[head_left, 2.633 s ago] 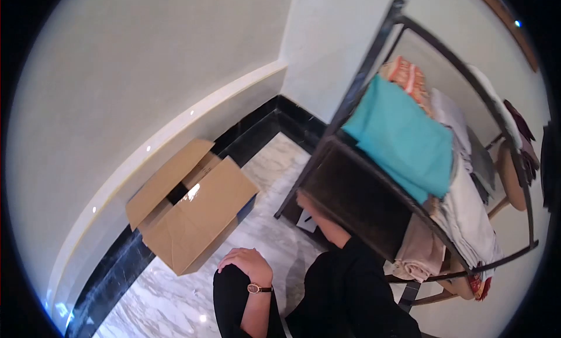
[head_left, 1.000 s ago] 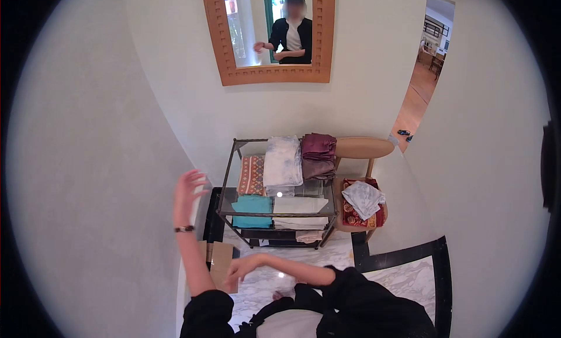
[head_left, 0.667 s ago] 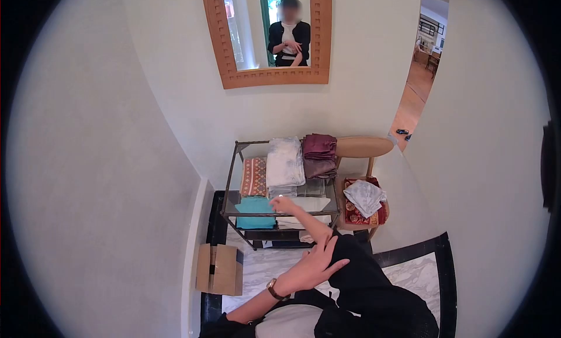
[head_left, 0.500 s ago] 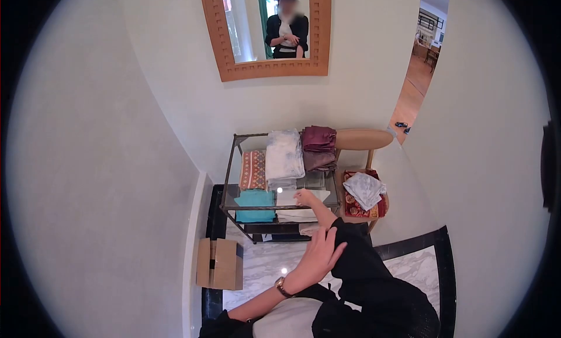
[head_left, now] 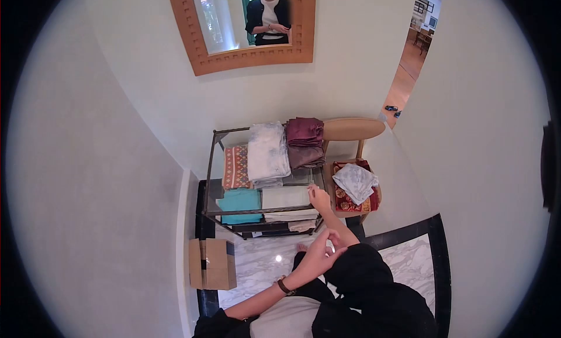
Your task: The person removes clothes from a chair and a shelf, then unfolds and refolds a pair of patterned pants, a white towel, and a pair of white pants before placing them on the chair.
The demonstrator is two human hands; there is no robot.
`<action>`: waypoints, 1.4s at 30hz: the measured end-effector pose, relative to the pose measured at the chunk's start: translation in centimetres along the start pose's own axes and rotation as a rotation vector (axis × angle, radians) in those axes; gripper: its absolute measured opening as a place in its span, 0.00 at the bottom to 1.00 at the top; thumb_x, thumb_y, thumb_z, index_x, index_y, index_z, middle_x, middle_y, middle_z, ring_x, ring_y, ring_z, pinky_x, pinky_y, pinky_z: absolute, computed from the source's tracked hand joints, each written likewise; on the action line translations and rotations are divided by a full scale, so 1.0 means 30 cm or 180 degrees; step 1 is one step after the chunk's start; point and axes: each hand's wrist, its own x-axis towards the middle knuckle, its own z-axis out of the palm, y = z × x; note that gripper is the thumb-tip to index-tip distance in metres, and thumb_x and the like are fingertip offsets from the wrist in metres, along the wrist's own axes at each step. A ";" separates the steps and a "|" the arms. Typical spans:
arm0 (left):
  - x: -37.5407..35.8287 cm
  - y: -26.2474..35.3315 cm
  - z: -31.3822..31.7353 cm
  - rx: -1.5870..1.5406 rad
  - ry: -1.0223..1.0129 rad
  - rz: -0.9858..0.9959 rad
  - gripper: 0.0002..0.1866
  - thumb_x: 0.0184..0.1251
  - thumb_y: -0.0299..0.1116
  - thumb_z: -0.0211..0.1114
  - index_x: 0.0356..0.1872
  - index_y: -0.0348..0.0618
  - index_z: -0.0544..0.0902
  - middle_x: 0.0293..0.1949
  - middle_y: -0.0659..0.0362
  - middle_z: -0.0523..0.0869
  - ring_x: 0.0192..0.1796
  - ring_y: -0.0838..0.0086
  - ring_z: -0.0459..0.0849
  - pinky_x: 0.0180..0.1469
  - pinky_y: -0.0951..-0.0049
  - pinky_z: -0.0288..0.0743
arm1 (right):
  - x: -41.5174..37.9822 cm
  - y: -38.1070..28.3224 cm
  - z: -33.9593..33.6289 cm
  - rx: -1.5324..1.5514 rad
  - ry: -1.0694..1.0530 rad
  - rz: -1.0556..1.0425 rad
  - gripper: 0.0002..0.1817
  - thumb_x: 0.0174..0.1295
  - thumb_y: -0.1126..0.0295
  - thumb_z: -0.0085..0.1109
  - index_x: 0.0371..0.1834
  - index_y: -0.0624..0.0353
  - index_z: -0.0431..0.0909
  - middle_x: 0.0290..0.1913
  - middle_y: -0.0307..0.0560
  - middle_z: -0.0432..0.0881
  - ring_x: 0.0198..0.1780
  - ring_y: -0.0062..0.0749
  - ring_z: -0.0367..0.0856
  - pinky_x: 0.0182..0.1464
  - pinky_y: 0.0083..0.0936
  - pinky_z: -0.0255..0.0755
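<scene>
My left hand, with a watch on its wrist, is at my right forearm, its bent fingers closed on the edge of the black sleeve. Bare below that sleeve, my right forearm reaches forward. My right hand appears over the front right of the rack, its fingers loosely bent and apart, holding nothing. Near it lies folded white cloth, with turquoise cloth to the left. Behind are patterned orange cloth, pale cloth and maroon cloth.
The metal-framed glass rack stands by the wall. A chair at its right bears red patterned cloth and pale folded cloth. An open cardboard box is on the floor at left. A framed mirror hangs above.
The view has shifted, moving the rack leftward. My right hand has moved right relative to the rack. The black sleeve sits higher on my right arm, and my left hand's spread fingers have bent inward.
</scene>
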 end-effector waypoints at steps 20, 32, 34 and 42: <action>0.832 -0.354 0.070 -0.1087 -0.0910 -0.1699 0.17 0.71 0.39 0.66 0.51 0.36 0.79 0.45 0.62 0.84 0.46 0.83 0.81 0.51 0.82 0.75 | 0.101 1.258 0.175 0.0871 0.1206 0.3872 0.33 0.53 0.69 0.66 0.64 0.60 0.67 0.55 0.57 0.78 0.55 0.47 0.79 0.57 0.39 0.74; 0.989 -0.481 0.166 -0.2029 -0.0972 -0.2217 0.16 0.69 0.26 0.63 0.56 0.34 0.77 0.50 0.60 0.83 0.53 0.78 0.80 0.59 0.77 0.73 | 0.278 1.377 -0.028 0.2010 0.0558 0.4871 0.48 0.56 0.48 0.69 0.73 0.65 0.57 0.71 0.59 0.65 0.65 0.50 0.72 0.62 0.44 0.70; 0.989 -0.499 0.174 -0.2380 -0.0955 -0.2209 0.15 0.71 0.26 0.59 0.56 0.34 0.77 0.50 0.61 0.82 0.53 0.80 0.79 0.59 0.77 0.71 | 0.232 1.567 0.037 0.1613 0.0087 0.4735 0.47 0.58 0.47 0.67 0.73 0.62 0.57 0.71 0.55 0.64 0.65 0.49 0.71 0.62 0.46 0.69; 1.021 -0.380 0.135 -0.3051 -0.1925 -0.3339 0.22 0.78 0.44 0.50 0.63 0.41 0.76 0.52 0.68 0.81 0.51 0.84 0.75 0.55 0.81 0.68 | 0.391 1.279 -0.168 0.4006 0.1806 0.3879 0.37 0.71 0.41 0.40 0.72 0.58 0.62 0.65 0.48 0.75 0.64 0.46 0.74 0.61 0.52 0.69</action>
